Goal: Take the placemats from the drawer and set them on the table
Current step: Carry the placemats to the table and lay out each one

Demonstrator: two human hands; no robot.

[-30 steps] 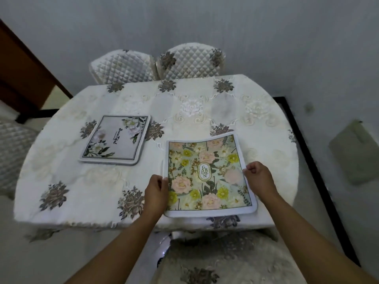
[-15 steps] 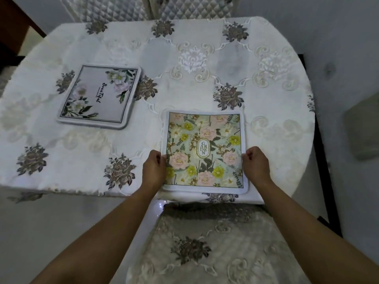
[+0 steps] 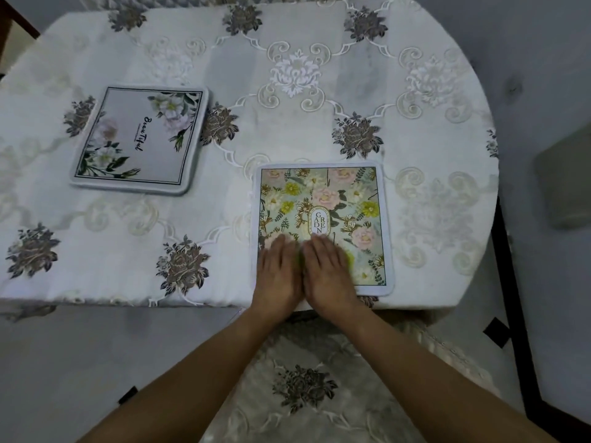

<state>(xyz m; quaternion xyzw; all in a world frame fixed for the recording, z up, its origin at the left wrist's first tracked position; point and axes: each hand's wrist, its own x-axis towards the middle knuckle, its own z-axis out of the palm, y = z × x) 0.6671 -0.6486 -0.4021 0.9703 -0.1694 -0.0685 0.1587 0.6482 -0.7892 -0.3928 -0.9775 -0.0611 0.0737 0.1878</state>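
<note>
A floral placemat (image 3: 345,199) with pink and yellow flowers lies flat near the table's front edge. My left hand (image 3: 278,270) and my right hand (image 3: 329,270) rest side by side, palms down, on its near half, fingers stretched out and holding nothing. A second placemat (image 3: 137,139), pale grey with white flowers and script lettering, lies flat farther left on the table (image 3: 319,116). The drawer is out of view.
The table wears a white embroidered cloth with dark flower motifs. A cushioned chair (image 3: 303,388) with the same pattern stands below my arms. A black frame (image 3: 518,362) runs along the floor at the right, beside a grey wall.
Both hands let go of the floral placemat's side edges and moved inward onto its near half, palms flat. The mat now lies flat on the table. The view has moved closer.
</note>
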